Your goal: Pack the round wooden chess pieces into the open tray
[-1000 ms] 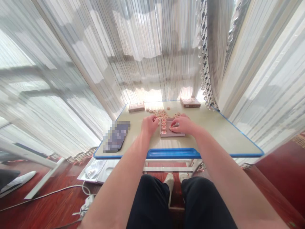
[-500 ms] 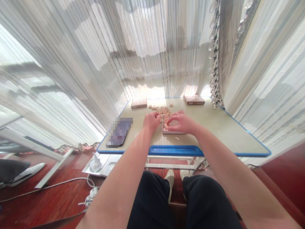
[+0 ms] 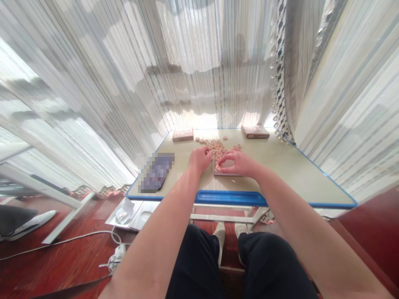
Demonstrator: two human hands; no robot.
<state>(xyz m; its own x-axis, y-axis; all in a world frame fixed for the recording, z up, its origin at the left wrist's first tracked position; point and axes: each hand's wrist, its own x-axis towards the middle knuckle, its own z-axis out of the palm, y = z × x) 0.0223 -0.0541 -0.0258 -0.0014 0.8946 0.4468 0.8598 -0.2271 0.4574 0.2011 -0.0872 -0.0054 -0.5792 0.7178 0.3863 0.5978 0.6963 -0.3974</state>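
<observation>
Your right hand (image 3: 238,162) shifts left, fingers pinching a piece (image 3: 217,168); left hand (image 3: 199,159) curled, hold unclear; box (image 3: 230,174) part-filled, pile (image 3: 216,145) outside.

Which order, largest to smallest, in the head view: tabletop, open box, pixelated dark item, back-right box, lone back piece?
1. Tabletop
2. Open box and dark item: too close to rank, as the right hand covers part of the box
3. Back-right box
4. Lone back piece

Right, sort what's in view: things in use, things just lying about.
In use:
shallow, open box
round, pale, red-marked pieces

Apparently lying about:
dark, flat, pixelated object
flat brownish box, far left
flat brownish box, far right
white corded block
</observation>
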